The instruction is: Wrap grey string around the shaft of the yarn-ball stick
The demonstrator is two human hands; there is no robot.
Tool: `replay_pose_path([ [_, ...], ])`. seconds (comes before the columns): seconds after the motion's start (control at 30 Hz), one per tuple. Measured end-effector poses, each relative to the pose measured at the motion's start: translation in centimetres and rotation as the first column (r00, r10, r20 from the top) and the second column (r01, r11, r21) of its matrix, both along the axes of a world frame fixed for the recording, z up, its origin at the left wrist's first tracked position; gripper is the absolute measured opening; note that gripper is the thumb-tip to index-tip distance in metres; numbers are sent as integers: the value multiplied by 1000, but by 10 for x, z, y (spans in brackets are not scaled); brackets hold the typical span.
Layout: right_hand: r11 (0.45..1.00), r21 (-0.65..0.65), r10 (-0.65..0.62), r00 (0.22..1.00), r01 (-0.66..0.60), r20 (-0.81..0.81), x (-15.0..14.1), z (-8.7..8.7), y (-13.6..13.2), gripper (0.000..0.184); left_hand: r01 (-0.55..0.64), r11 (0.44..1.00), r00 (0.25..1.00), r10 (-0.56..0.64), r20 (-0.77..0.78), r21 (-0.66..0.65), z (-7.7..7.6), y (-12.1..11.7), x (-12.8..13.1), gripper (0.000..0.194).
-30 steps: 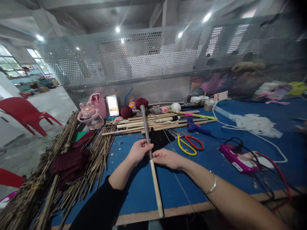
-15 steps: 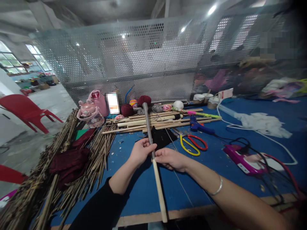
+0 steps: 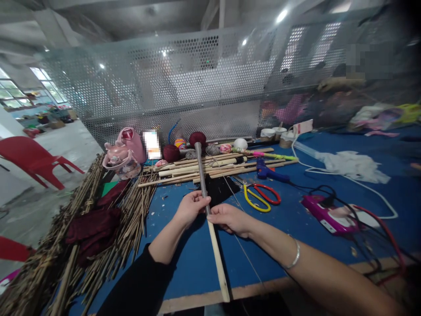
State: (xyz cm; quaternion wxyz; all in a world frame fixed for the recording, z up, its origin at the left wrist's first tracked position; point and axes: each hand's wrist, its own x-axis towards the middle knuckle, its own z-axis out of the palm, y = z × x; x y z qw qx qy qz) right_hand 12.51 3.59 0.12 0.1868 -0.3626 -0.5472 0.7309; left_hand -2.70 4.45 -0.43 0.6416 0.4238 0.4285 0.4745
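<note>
A pale wooden stick (image 3: 217,259) points away from me, its far half wrapped in grey yarn (image 3: 200,169). Thumb and fingers of my left hand (image 3: 190,208) are closed round the wrapped part. Just below it, my right hand (image 3: 232,218) pinches the stick where the grey ends and bare wood begins; whether yarn is between those fingertips I cannot make out. A thin strand (image 3: 246,252) passes under my right hand toward the table's front edge. Black cloth (image 3: 219,189) lies beyond my hands, with yellow-and-red-handled scissors (image 3: 257,204) to its right.
Bundled twigs (image 3: 131,219) and dark red cloth (image 3: 94,232) lie at left. Loose sticks (image 3: 174,179) and yarn balls (image 3: 171,153) line the back, before a perforated metal screen (image 3: 197,87). A blue glue gun (image 3: 272,174), purple power strip (image 3: 329,217) and cables are at right.
The view has shifted slightly, so the table's things sit a little further left. Both hands keep nearly the same hold on the stick.
</note>
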Motion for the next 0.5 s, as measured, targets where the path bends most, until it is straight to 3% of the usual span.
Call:
replay_pose_path([
  [0.13,995,-70,69,997,-71,-37,1,2,1,23,64,996,995,-59,82,-67,4,-2,-1,40],
  [0.27,998,-20,61,997,-62,-49,0,-2,1,23,99,989,992,-90,88,-106,2,-1,-2,39],
  [0.5,999,23,44,999,-43,-29,-1,-2,-1,29,45,999,999,-45,7,-13,1,0,-2,37],
])
